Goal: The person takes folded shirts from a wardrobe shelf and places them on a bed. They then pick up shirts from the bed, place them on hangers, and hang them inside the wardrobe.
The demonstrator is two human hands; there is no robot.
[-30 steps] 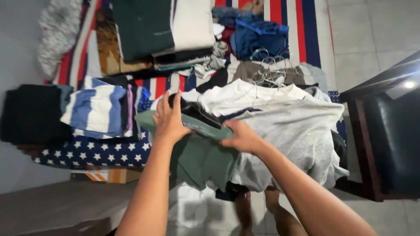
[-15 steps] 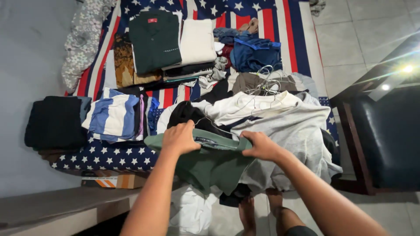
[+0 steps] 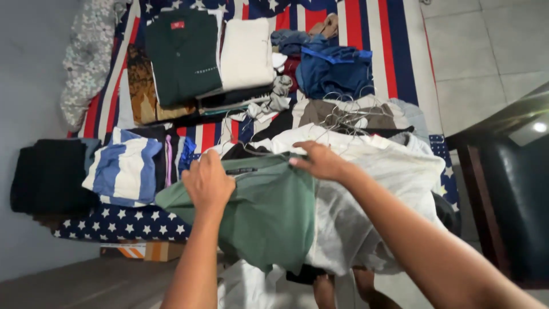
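Cloth like this green shirt (image 3: pixel 269 212) looks light, limp and quick to sag (no stiffness at all), so its collar edge seems the best hold. It lies over the clothes pile (image 3: pixel 372 171) on the bed. Left hand (image 3: pixel 207 183) clutches the collar edge in a closed grip; right hand (image 3: pixel 323 161) pinches the top edge.

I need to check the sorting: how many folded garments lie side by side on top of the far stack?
2: a dark green shirt on the left and a cream garment on its right, touching. More folded pieces lie under them, mostly hidden.
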